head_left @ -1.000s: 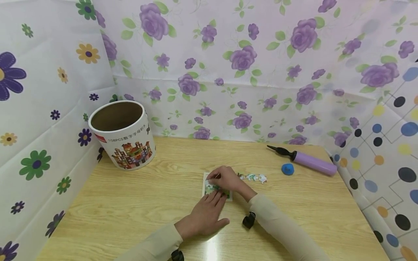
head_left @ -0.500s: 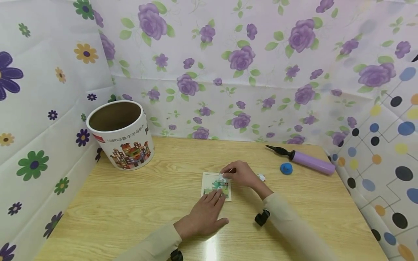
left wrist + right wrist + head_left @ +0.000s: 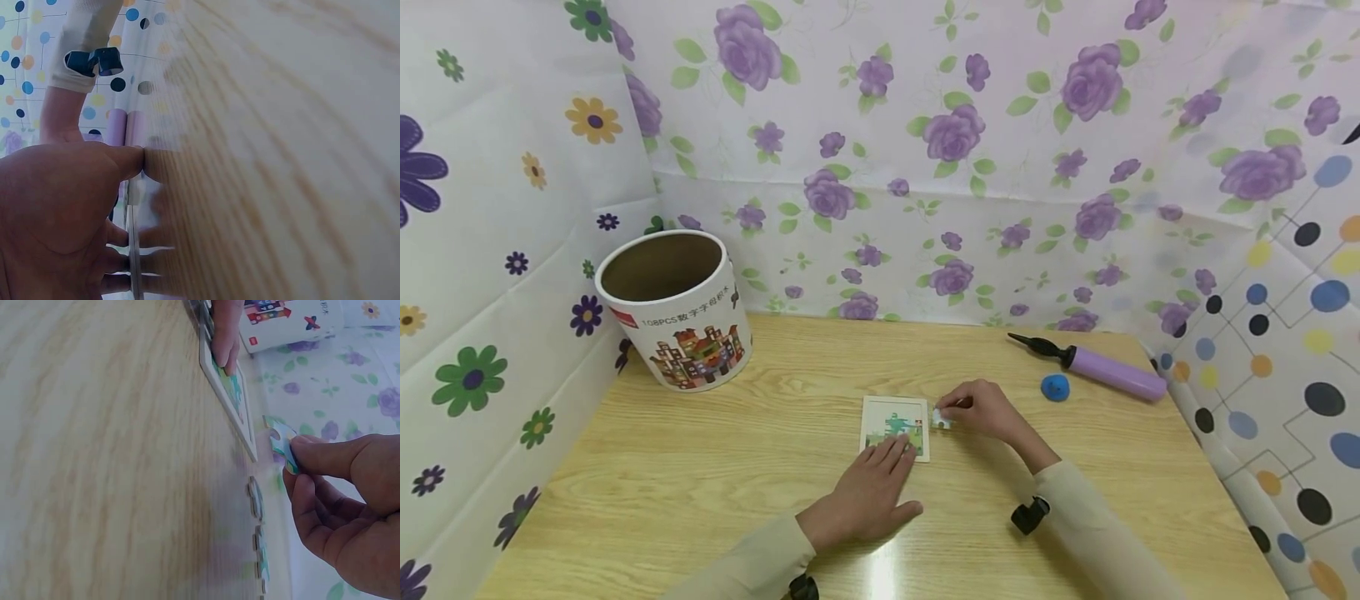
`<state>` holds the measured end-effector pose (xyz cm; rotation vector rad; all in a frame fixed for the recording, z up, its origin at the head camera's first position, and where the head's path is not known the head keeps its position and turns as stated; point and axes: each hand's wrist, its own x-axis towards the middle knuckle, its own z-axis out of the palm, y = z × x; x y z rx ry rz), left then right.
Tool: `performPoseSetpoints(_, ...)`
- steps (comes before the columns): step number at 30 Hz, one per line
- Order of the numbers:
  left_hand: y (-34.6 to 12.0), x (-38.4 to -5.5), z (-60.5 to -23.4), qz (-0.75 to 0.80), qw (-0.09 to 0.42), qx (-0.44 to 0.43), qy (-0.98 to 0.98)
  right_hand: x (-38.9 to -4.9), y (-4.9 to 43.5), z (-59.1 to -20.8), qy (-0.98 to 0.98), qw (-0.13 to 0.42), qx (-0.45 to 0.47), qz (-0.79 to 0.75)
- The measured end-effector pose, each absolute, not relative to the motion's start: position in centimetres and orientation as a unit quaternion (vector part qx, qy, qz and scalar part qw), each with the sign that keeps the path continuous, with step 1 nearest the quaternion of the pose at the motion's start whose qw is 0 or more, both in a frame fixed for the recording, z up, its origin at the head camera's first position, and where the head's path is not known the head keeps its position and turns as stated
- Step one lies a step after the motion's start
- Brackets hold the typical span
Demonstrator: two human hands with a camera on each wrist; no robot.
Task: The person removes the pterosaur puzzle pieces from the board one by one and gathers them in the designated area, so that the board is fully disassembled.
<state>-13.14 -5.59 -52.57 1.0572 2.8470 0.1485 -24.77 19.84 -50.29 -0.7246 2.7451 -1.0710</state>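
Observation:
My left hand lies flat with straight fingers, its fingertips on the lower part of a small jigsaw puzzle tray. Green and teal pieces fill part of the tray, and its upper area shows bare. Just right of the tray, my right hand pinches a jigsaw piece between thumb and fingers. That piece is pale blue with yellow and green, held tilted up in the right wrist view. Loose jigsaw pieces lie on the table below this hand; in the head view the hand hides them.
A large white bucket with a printed block picture stands at the back left. To the right lie a blue lump and a purple hand pump with a black nozzle. Patterned cloth walls enclose the wooden table.
My right hand has moved right, from over the tray to beside its right edge, and now pinches a piece there. My left hand has stayed on the tray.

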Motion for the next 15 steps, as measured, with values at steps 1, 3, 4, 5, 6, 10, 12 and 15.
performPoseSetpoints(1, -5.6, -13.2, -52.8, 0.049, 0.046, 0.348, 0.935, -24.7, 20.0, -50.4, 0.904, 0.055, -0.238, -0.351)
performPoseSetpoints(3, -5.7, -13.2, -53.0, 0.049, 0.045, 0.347, 0.935, -24.6, 20.3, -50.5, 0.905, 0.059, -0.238, -0.349)
performPoseSetpoints(4, -5.6, -13.2, -52.9, 0.047, 0.047, 0.345, 0.936, -24.6, 20.4, -50.6, 0.905, 0.062, -0.239, -0.347)
performPoseSetpoints(5, -5.6, -13.1, -52.8, 0.046, 0.050, 0.343, 0.937, -24.5, 20.5, -50.6, 0.905, 0.065, -0.240, -0.346)
performPoseSetpoints(6, -5.5, -13.1, -52.6, 0.047, 0.052, 0.342, 0.937, -24.4, 20.6, -50.7, 0.906, 0.068, -0.239, -0.343)
performPoseSetpoints(10, -5.5, -12.9, -51.9, 0.051, 0.063, 0.341, 0.937, -24.3, 21.0, -51.1, 0.908, 0.076, -0.236, -0.338)
performPoseSetpoints(12, -5.5, -12.9, -51.9, 0.053, 0.063, 0.341, 0.936, -24.3, 21.0, -51.5, 0.910, 0.078, -0.232, -0.335)
performPoseSetpoints(15, -5.5, -12.9, -51.9, 0.048, 0.066, 0.339, 0.937, -24.4, 20.9, -51.8, 0.911, 0.080, -0.231, -0.331)
